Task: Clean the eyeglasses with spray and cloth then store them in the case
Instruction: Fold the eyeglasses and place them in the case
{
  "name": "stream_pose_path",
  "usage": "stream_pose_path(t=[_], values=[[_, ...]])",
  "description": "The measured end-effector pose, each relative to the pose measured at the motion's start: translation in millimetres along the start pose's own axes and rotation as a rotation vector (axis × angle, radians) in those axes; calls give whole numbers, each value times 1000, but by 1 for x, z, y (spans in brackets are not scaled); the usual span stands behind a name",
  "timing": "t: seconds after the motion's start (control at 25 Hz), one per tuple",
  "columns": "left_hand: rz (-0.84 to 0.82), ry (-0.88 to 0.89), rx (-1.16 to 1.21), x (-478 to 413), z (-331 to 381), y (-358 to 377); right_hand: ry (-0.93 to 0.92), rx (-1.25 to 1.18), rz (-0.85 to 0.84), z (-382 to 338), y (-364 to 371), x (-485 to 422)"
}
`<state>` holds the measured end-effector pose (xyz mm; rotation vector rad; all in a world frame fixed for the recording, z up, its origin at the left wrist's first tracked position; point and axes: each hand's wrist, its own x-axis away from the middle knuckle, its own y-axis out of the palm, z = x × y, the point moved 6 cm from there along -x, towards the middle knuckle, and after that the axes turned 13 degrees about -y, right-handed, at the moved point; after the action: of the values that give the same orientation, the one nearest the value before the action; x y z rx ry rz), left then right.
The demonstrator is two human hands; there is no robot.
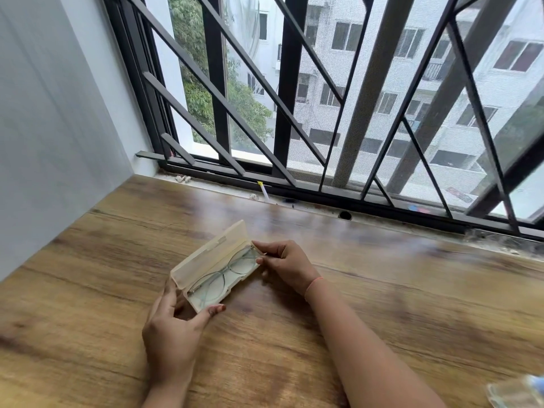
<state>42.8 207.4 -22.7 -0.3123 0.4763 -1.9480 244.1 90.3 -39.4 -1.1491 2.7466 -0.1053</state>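
A cream plastic glasses case (206,254) lies open on the wooden table (382,290), its lid tilted up toward the window. Thin-framed eyeglasses (226,270) lie folded inside the lower half. My left hand (173,325) grips the case's near left end, thumb on the front wall and fingers behind it. My right hand (287,265) pinches the case's right end, right where the glasses' hinge sits. A clear object with a blue part (521,391), possibly the spray bottle, shows blurred at the bottom right corner. No cloth is in view.
A barred, screened window (323,113) runs along the table's far edge. Small bits lie on its sill, among them a white stick with a yellow tip (263,189). A pale wall (59,128) closes off the left side.
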Motion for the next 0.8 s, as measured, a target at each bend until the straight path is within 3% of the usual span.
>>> stream_pose_path(t=[0.16, 0.44, 0.68, 0.8], values=[[-49, 39, -52, 0, -1, 9, -76, 188, -1, -3, -1, -1], [-36, 62, -20, -1, -1, 8, -61, 207, 29, -14, -1, 6], [-202, 119, 53, 9, 16, 16, 3, 219, 202, -21, -22, 56], [-408, 153, 99, 21, 25, 43, 11, 227, 401, -29, -53, 108]])
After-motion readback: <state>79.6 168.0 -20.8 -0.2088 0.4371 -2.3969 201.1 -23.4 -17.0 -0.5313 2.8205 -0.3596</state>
